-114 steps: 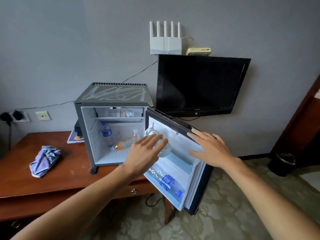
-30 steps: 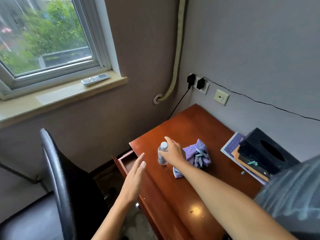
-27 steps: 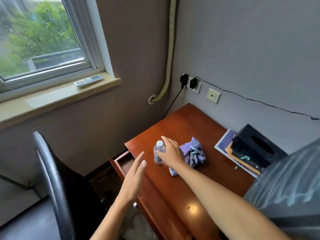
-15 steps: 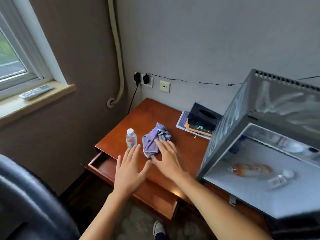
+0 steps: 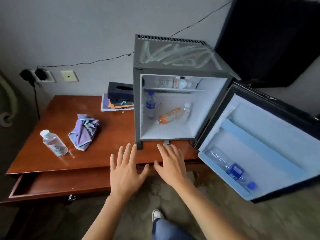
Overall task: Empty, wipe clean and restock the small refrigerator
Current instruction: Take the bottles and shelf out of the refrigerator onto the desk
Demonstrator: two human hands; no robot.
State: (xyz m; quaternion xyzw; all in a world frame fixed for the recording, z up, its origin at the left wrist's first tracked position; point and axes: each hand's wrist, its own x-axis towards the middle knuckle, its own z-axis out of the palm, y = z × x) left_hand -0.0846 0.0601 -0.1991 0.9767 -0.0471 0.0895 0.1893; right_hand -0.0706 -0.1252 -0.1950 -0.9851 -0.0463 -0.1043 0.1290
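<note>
The small refrigerator (image 5: 180,70) stood on the right part of the wooden tabletop (image 5: 107,135), its door (image 5: 270,146) swung wide open toward four o'clock. Both hands hovered at the tabletop's front edge, palms down and holding nothing: the left hand (image 5: 127,170) with its fingers (image 5: 129,149) spread, the right hand (image 5: 171,166) likewise spread flat. The refrigerator's open mouth lay at twelve o'clock from the fingers, just beyond their tips.

Inside, a clear bottle (image 5: 174,83) lay on the upper shelf; below it a blue-capped bottle (image 5: 150,104) stood at the left wall, an orange bottle (image 5: 170,116) lay on its side on the floor of the compartment, and a small clear bottle (image 5: 187,110) leaned beside it. Another blue-capped bottle (image 5: 230,168) lay in the door's lower rack.

At ten o'clock from the left hand sat a crumpled purple cloth (image 5: 84,132), and further left a water bottle (image 5: 53,142) (upright, well apart from the fingers). A drawer (image 5: 57,186) under the tabletop hung open.
</note>
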